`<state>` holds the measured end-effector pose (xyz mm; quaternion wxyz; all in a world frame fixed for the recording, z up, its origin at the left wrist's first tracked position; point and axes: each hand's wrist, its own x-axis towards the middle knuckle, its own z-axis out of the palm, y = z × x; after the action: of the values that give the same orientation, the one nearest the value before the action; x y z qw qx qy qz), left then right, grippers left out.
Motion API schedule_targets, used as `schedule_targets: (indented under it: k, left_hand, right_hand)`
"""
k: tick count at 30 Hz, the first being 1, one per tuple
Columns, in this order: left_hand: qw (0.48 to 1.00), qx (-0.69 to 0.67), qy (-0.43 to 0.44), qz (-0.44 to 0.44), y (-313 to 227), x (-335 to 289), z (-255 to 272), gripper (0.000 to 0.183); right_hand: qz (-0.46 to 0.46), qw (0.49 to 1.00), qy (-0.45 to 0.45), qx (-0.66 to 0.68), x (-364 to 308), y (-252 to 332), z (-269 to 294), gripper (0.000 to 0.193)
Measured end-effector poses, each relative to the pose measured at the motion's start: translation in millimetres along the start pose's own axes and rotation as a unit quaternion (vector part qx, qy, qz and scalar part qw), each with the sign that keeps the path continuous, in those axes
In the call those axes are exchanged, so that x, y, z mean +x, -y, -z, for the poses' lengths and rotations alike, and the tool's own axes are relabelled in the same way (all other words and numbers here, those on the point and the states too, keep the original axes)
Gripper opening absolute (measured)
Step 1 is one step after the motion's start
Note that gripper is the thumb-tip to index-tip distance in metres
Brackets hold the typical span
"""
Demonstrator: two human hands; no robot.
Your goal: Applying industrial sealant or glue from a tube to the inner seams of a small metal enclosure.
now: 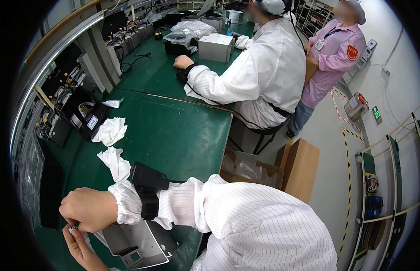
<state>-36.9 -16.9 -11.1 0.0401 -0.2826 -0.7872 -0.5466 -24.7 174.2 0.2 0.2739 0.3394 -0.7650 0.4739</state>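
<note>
My right hand [91,208], with a black strapped device [147,187] around its wrist, is closed in a pinch at the lower left. Just below it, the fingers of my left hand [81,249] meet the right fingertips. Between them is a small part [73,227] with green, white and blue on it, mostly covered by the fingers; its kind cannot be made out. Beside both hands, under my right forearm, an open grey metal housing [161,259] with a square cutout rests on the green table [174,131]. My sleeve hides part of it.
White cloths [111,131] and a black bin [81,110] lie along the table's left side. A seated co-worker [264,67] works at the far table; another person in pink [341,49] stands behind. An open carton [250,169] stands right of the table, near a rack [392,180].
</note>
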Motion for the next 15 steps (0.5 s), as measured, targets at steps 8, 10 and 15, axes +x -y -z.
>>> schedule_targets:
  k: [8,10,15]
  left_hand:
    - [0.998,0.036,-0.047,0.024,-58,-12,-34,0.031]
    - [0.997,0.064,-0.045,0.028,-69,-14,-39,0.037]
    - [0.997,0.06,-0.044,-0.003,-63,-15,-40,0.028]
  right_hand:
    - [-0.035,0.983,0.121,0.136,-1,-1,32,0.027]
    - [-0.064,0.979,0.107,0.162,-2,1,33,0.028]
    - [-0.083,0.977,0.131,0.146,-6,0,40,0.032]
